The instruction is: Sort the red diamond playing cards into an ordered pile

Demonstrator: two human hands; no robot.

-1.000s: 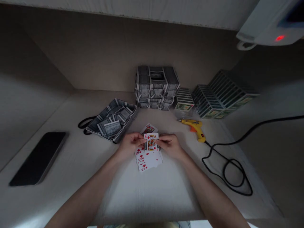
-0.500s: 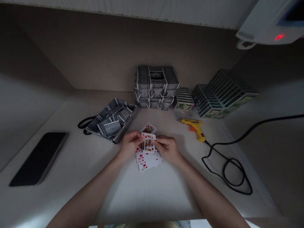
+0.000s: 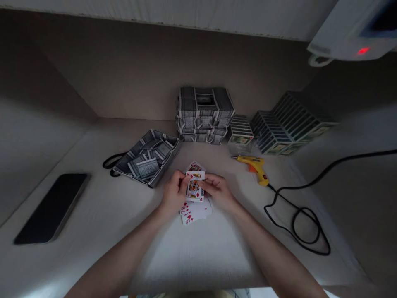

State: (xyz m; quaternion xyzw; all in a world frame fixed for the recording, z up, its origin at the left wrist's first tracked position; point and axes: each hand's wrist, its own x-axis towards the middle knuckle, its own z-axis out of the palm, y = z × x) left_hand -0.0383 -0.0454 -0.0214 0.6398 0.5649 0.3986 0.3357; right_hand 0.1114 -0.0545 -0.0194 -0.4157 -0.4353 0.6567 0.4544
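Note:
A king of diamonds playing card [image 3: 195,191] is held face up by its side edges in front of me. My left hand [image 3: 175,191] pinches its left side, thumb on top. On its right side my right hand [image 3: 218,189] grips it between thumb and fingers. Under and below it, red diamond cards [image 3: 196,213] lie fanned on the table, a 5 and an 8 among them. Another face card [image 3: 195,166] pokes out just beyond the held one. Whether more cards sit behind the king is hidden.
Left of my hands lies a tray made of cards [image 3: 155,178] with loose cards inside. Stacked card-built boxes [image 3: 206,114] stand at the back, slotted card racks [image 3: 279,128] to their right. A yellow glue gun [image 3: 252,165] with a looped black cord [image 3: 307,211] lies right, a phone [image 3: 51,209] left.
The king of diamonds is now tilted flatter toward me, showing more of its face and its lower corner. My left hand has shifted slightly right and covers some fanned cards.

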